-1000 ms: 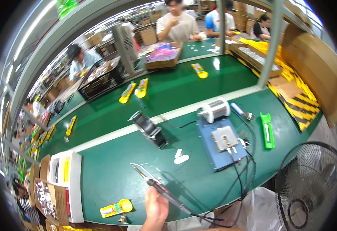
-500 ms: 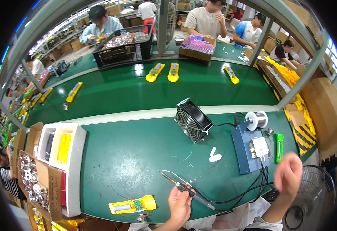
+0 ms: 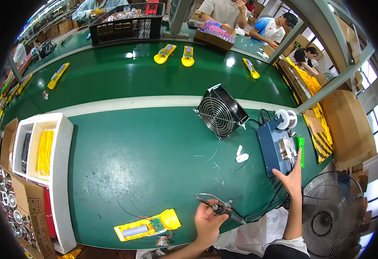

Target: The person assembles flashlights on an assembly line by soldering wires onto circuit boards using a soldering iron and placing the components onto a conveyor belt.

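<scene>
My left hand [image 3: 209, 221] is closed round the handle of a soldering iron [image 3: 218, 208] with a thin metal feed tube, its tip pointing up and left. My right hand [image 3: 291, 178] is open, thumb and forefinger apart, beside a blue solder feeder box [image 3: 270, 146] that carries a white spool [image 3: 287, 119]. Its forefinger reaches a green plastic piece [image 3: 301, 152]; whether they touch I cannot tell. Left of my left hand lies a yellow flashlight casing [image 3: 171, 218] with a purple battery [image 3: 135, 232] and circuit board [image 3: 156, 224]. A silver reflector cup [image 3: 163, 241] is wired to it.
A black fan [image 3: 221, 112] stands at the bench's back, near small white pieces [image 3: 241, 156]. At left is a white foam box [image 3: 64, 172] of yellow and black wires, beside a carton of reflectors [image 3: 29, 203]. Beyond, a green conveyor [image 3: 124, 80] carries yellow casings. A floor fan [image 3: 331, 216] stands at right.
My right hand has moved forward and left to the feeder box and its fingers have spread. My left hand still holds the soldering iron. The whole view has shifted.
</scene>
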`<state>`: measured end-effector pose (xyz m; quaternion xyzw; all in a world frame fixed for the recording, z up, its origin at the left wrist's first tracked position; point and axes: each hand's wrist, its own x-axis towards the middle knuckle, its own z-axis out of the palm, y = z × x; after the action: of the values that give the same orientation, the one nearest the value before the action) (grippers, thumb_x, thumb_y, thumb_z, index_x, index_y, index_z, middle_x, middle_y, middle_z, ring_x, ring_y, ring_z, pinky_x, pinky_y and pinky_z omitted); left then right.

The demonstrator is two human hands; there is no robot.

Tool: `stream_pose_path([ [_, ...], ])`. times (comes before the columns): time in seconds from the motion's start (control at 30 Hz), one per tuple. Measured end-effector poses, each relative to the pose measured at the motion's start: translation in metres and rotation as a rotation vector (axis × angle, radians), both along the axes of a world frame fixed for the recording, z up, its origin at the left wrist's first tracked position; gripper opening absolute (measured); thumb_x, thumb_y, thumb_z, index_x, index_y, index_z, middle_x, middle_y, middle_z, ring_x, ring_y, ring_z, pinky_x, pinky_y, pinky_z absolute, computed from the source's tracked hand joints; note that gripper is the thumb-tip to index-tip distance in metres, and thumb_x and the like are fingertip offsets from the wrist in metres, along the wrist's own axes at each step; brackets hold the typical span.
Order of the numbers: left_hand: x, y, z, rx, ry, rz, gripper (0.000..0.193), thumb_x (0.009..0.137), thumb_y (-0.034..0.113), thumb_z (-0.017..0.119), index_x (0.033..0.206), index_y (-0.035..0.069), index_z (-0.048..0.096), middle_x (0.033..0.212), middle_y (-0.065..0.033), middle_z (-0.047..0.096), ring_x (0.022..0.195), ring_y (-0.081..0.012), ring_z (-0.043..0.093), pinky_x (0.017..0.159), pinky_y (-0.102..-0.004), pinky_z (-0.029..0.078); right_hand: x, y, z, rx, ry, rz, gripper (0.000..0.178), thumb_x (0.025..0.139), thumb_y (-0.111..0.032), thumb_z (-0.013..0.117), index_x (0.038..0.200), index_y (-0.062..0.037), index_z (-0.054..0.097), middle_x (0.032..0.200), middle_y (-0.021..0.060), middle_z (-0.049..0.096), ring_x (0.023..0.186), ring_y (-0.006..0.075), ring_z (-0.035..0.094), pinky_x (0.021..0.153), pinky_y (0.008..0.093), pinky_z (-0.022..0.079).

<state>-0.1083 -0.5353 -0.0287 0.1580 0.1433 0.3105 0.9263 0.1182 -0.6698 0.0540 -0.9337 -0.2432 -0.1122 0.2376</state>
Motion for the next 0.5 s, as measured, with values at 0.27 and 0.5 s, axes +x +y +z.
stream_pose_path([
  [0.27, -0.002, 0.002, -0.003, 0.017, 0.048, -0.011, 0.047, 0.067, -0.013, 0.060, 0.107, 0.000, 0.040, 0.094, -0.0118, 0.055, 0.088, -0.0233, 0.058, 0.081, -0.0351, 0.046, 0.005, 0.006, -0.008, -0.028, 0.040, 0.037, 0.095, 0.057, -0.029, 0.073, 0.133, -0.0026, 0.022, 0.122, 0.0241, 0.040, 0.111, 0.0328, 0.042, 0.095, 0.0367, 0.031],
  [0.5, 0.004, 0.002, -0.002, 0.064, -0.080, -0.012, 0.048, 0.069, -0.011, 0.062, 0.109, 0.000, 0.039, 0.095, -0.0122, 0.057, 0.090, -0.0207, 0.058, 0.081, -0.0320, 0.045, -0.003, 0.012, 0.003, -0.022, 0.100, -0.017, 0.094, 0.062, -0.023, 0.071, 0.136, -0.0082, 0.016, 0.121, 0.0234, 0.042, 0.109, 0.0288, 0.044, 0.094, 0.0346, 0.032],
])
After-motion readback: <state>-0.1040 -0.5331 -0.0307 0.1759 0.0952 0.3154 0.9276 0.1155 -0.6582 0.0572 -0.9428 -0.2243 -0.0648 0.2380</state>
